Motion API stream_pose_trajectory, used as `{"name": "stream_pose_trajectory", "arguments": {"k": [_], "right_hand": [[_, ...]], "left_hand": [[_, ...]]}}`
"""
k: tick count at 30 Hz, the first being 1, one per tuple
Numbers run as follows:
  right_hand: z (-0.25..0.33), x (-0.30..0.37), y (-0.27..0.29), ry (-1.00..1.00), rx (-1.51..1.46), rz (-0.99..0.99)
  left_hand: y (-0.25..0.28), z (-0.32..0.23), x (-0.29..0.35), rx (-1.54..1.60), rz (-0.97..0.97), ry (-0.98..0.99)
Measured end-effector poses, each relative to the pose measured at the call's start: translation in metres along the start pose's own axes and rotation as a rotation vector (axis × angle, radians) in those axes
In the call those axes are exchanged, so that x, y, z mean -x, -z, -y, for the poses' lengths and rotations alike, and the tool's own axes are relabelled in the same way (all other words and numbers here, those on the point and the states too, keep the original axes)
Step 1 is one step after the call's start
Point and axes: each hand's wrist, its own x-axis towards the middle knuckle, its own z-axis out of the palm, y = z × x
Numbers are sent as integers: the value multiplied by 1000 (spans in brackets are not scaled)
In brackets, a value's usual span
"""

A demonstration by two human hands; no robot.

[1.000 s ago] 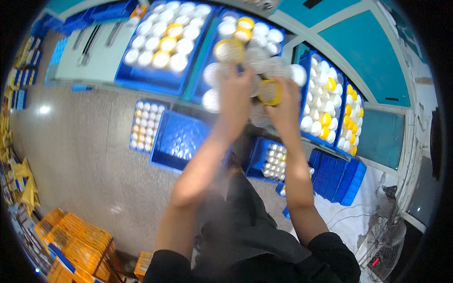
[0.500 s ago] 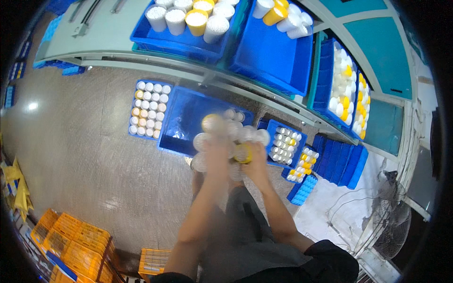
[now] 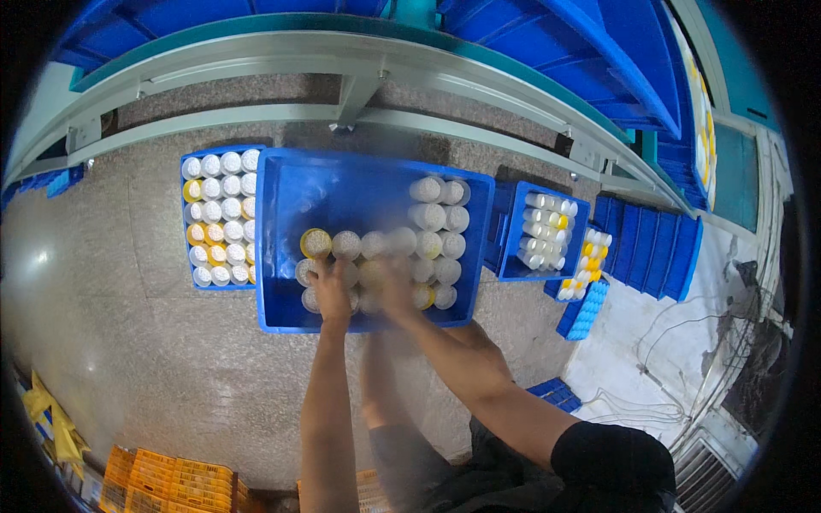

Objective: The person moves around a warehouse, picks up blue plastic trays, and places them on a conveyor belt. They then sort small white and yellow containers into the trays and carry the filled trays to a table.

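Note:
A large blue crate (image 3: pixel 286 205) sits on the floor in front of me. White cups (image 3: pixel 346 245) and a few yellow ones, packed with small white pieces, stand upright in its near and right parts. My left hand (image 3: pixel 334 295) reaches over the near edge, its fingers curled about a white cup and partly hidden among its neighbours. My right hand (image 3: pixel 395 291) lies over the cups just to the right, smeared by motion, so its fingers cannot be made out. A yellow cup (image 3: pixel 315 244) stands just beyond my left fingertips.
To the left stands a blue tray (image 3: pixel 187 159) full of similar cups. At right are another blue crate (image 3: pixel 510 265) with cups and stacked blue crates (image 3: pixel 641 248). A metal bench frame (image 3: pixel 359 98) crosses overhead at the far side. Orange crates (image 3: pixel 175 483) stand near left.
The carried group of cups has come down into the blue crate, with both hands over it. My view has moved closer to the crate, and the bench above fills more of it.

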Motion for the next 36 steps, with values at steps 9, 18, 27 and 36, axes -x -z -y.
{"name": "stream_pose_trajectory", "arguments": {"k": [9, 18, 27, 36], "right_hand": [[-29, -24, -28, 21, -6, 70], [40, 1, 113, 129, 11, 303], [226, -50, 607, 486, -220, -128], [278, -318, 681, 551, 294, -412]], "left_hand": [[-10, -4, -13, -80, 203, 137], [60, -81, -24, -155, 414, 159], [395, -423, -151, 280, -129, -460], [391, -534, -442, -316, -242, -155]]}}
